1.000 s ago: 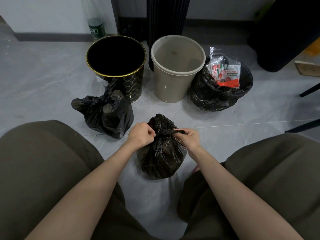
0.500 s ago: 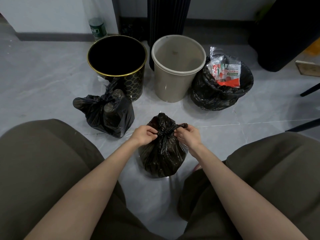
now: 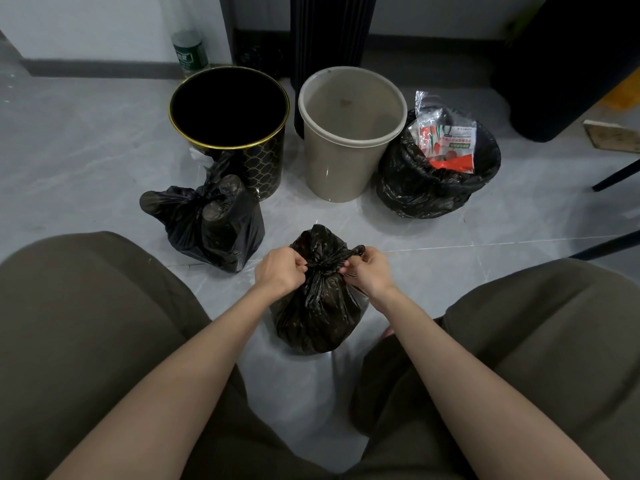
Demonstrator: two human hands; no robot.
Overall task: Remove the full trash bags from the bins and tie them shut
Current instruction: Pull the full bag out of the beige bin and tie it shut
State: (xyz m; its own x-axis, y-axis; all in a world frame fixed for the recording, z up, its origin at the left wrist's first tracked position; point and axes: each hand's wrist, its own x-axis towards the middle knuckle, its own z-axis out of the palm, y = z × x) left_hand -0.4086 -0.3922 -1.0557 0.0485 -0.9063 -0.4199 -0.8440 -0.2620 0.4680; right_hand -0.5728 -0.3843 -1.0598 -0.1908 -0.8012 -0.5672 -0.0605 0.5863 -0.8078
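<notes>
Between the knees — black trash bag [image 3: 317,313], left hand [image 3: 280,271], right hand [image 3: 370,271] pinching its knot.

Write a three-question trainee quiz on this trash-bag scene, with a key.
1. True or false: the beige bin still has a bag in it.
2. Which bag is open? A. the bag by the black bin B. the bag between the hands C. the rightmost bag
3. What do the left hand and right hand grip?

Key:
1. False; it shows no bag.
2. C; a snack wrapper sticks out.
3. The knotted neck of the middle bag.
</notes>
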